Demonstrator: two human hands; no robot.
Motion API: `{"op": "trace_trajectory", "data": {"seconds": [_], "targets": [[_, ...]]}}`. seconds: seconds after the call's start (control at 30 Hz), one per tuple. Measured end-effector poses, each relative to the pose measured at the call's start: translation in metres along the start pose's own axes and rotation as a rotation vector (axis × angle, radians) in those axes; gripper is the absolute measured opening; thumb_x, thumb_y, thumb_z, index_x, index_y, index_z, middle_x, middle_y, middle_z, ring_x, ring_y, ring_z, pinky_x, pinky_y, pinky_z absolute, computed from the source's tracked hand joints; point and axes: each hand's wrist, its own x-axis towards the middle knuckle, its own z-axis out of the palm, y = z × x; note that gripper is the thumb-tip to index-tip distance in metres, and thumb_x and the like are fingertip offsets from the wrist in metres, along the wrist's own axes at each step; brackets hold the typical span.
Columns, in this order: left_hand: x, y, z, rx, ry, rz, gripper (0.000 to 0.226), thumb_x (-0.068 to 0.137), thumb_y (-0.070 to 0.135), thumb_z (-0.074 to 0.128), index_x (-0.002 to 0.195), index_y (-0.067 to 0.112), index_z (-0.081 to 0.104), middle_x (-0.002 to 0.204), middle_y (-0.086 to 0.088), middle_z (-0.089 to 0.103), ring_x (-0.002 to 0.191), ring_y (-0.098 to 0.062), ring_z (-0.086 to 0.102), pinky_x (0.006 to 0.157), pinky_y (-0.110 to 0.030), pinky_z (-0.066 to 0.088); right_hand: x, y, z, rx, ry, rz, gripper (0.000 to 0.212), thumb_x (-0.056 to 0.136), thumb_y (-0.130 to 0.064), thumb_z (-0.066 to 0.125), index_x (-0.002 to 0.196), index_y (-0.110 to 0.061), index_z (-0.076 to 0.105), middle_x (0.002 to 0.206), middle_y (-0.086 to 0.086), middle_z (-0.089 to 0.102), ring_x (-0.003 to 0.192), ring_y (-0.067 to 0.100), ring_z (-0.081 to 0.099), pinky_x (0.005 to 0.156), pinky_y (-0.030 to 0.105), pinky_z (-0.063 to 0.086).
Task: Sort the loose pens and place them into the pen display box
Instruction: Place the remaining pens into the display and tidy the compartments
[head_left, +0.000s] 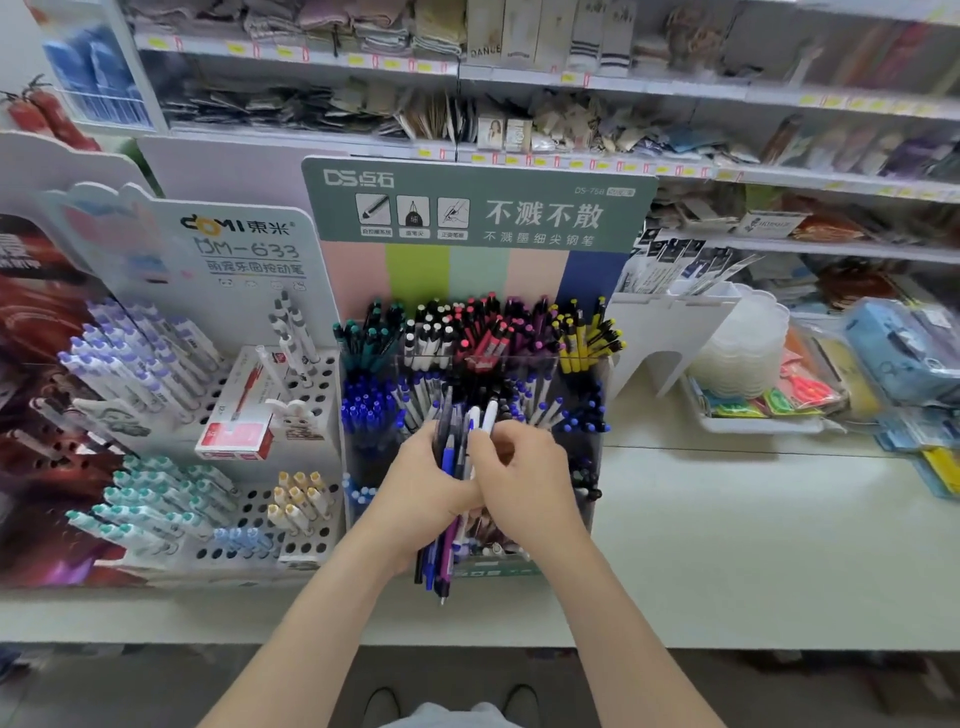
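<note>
A bundle of loose pens (440, 561) in blue, purple, black and white stands upright in front of the pen display box (582, 374). My left hand (415, 499) grips the bundle around its middle. My right hand (524, 483) pinches pens at the bundle's upper part, its fingers curled around them. The box's compartments hold teal, white, pink, purple and yellow pens at the back and blue and white ones lower down. My hands hide the box's front middle compartments.
A white perforated pen stand (218, 395) with purple and teal capped pens and a red pen carton (244, 410) stands left of the box. A white tray of packets (753, 423) sits at the right. Shelves of goods rise behind.
</note>
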Motion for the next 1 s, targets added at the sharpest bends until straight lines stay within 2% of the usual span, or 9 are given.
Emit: {"op": "trace_trajectory", "data": {"seconds": [0.17, 0.27, 0.33, 0.43, 0.5, 0.57, 0.73, 0.93, 1.0], "targets": [[0.004, -0.008, 0.001, 0.029, -0.084, -0.069, 0.065, 0.081, 0.03, 0.093, 0.136, 0.025, 0.06, 0.114, 0.0, 0.078, 0.103, -0.018, 0.077, 0.091, -0.043, 0.064, 0.003, 0.01, -0.009, 0.009, -0.037, 0.115, 0.04, 0.103, -0.033, 0.057, 0.072, -0.008, 0.052, 0.061, -0.005, 0.049, 0.055, 0.009, 0.044, 0.057, 0.026, 0.041], [0.004, -0.004, 0.007, -0.065, -0.148, -0.045, 0.044, 0.09, 0.024, 0.087, 0.127, 0.018, 0.065, 0.096, -0.002, 0.079, 0.082, -0.018, 0.075, 0.076, -0.034, 0.061, 0.003, 0.009, -0.013, 0.13, 0.015, 0.155, 0.039, 0.103, -0.024, 0.054, 0.068, -0.013, 0.039, 0.053, -0.011, 0.035, 0.052, 0.013, 0.034, 0.051, 0.025, 0.034], [0.003, 0.002, 0.014, -0.155, -0.177, -0.032, 0.03, 0.096, 0.02, 0.08, 0.121, 0.01, 0.066, 0.082, -0.007, 0.072, 0.068, -0.02, 0.066, 0.064, -0.032, 0.056, 0.002, 0.008, -0.013, 0.314, 0.07, 0.207, 0.037, 0.107, -0.019, 0.046, 0.072, -0.009, 0.042, 0.05, -0.01, 0.042, 0.045, 0.017, 0.041, 0.044, 0.023, 0.039], [0.003, 0.006, 0.021, -0.368, -0.171, -0.103, 0.026, 0.105, 0.024, 0.066, 0.119, 0.002, 0.066, 0.075, -0.012, 0.064, 0.061, -0.02, 0.06, 0.055, -0.03, 0.053, 0.003, 0.003, -0.022, 0.553, 0.262, 0.197, 0.035, 0.115, -0.026, 0.034, 0.098, -0.005, 0.056, 0.071, 0.002, 0.072, 0.051, 0.026, 0.063, 0.049, 0.035, 0.055], [0.004, 0.006, 0.023, -0.318, -0.092, -0.137, 0.032, 0.107, 0.028, 0.063, 0.114, -0.003, 0.066, 0.069, -0.014, 0.064, 0.055, -0.021, 0.057, 0.054, -0.03, 0.053, 0.008, 0.007, -0.034, 0.512, 0.376, 0.099, 0.034, 0.117, -0.031, 0.031, 0.103, -0.01, 0.053, 0.073, 0.002, 0.066, 0.056, 0.024, 0.067, 0.052, 0.035, 0.056], [0.005, 0.004, 0.026, -0.271, -0.043, -0.131, 0.036, 0.106, 0.029, 0.064, 0.115, -0.006, 0.064, 0.065, -0.01, 0.064, 0.054, -0.022, 0.055, 0.056, -0.031, 0.053, 0.014, 0.016, -0.05, 0.387, 0.35, 0.018, 0.031, 0.117, -0.035, 0.031, 0.103, -0.016, 0.051, 0.072, 0.002, 0.055, 0.051, 0.023, 0.062, 0.047, 0.039, 0.051], [0.008, 0.005, 0.035, -0.332, 0.032, -0.093, 0.031, 0.104, 0.023, 0.069, 0.119, -0.001, 0.058, 0.083, -0.008, 0.07, 0.057, -0.019, 0.051, 0.055, -0.033, 0.051, 0.024, 0.027, -0.083, -0.434, 0.016, 0.029, 0.014, 0.11, -0.026, 0.039, 0.122, -0.02, 0.035, 0.087, 0.01, 0.066, 0.073, 0.034, 0.065, 0.066, 0.047, 0.054], [0.006, 0.0, 0.035, -0.275, 0.134, -0.057, 0.028, 0.101, 0.025, 0.073, 0.117, 0.006, 0.059, 0.087, -0.012, 0.071, 0.06, -0.023, 0.053, 0.059, -0.037, 0.053, 0.056, 0.001, -0.091, -0.795, -0.246, -0.06, 0.027, 0.099, -0.006, 0.049, 0.126, -0.009, 0.052, 0.116, 0.016, 0.06, 0.098, 0.038, 0.063, 0.079, 0.049, 0.057], [0.007, -0.002, 0.034, -0.238, 0.181, -0.037, 0.028, 0.101, 0.027, 0.073, 0.115, 0.008, 0.057, 0.082, -0.014, 0.067, 0.061, -0.026, 0.054, 0.061, -0.04, 0.053, 0.067, -0.008, -0.093, -0.913, -0.333, -0.061, 0.018, 0.093, 0.005, 0.051, 0.105, -0.008, 0.055, 0.115, 0.013, 0.05, 0.091, 0.036, 0.06, 0.068, 0.043, 0.05]]}}
